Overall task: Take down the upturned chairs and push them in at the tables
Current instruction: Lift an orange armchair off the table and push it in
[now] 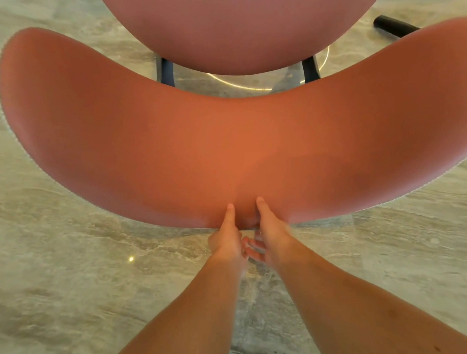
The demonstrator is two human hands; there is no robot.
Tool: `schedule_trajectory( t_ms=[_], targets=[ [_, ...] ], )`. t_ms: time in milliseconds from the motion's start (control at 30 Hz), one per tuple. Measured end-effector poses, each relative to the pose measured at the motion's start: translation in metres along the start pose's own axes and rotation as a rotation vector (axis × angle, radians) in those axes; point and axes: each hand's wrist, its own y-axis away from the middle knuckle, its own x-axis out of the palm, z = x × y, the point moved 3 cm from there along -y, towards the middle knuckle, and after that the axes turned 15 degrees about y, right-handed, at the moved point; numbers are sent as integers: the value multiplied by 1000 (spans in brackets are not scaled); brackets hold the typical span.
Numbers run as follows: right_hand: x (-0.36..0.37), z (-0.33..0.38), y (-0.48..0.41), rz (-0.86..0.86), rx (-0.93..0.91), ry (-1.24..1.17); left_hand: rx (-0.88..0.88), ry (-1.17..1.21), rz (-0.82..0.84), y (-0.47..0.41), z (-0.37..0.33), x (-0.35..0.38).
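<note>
A pink-orange chair stands upright right below me; its wide curved backrest (202, 136) spans almost the whole view and its round seat (230, 26) lies beyond it at the top. Dark legs (167, 74) show between seat and backrest. My left hand (227, 238) and my right hand (268, 233) sit side by side at the middle of the backrest's near edge. Both thumbs press on its inner face and the fingers curl behind it, mostly hidden. No table is in view.
Grey marbled floor (57, 275) lies all around the chair. A black cylindrical leg or foot (394, 25) of another object lies at the top right. A thin bright ring reflection (243, 85) shows on the floor under the seat.
</note>
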Motion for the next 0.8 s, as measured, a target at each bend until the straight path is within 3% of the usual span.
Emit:
schedule_trajectory(
  t_ms=[233, 800],
  targets=[
    [-11, 3, -10, -46, -29, -362, -18, 153, -12, 7, -11, 9],
    [-21, -1, -26, -81, -172, -391, 60, 177, -6, -4, -11, 0]
  ],
)
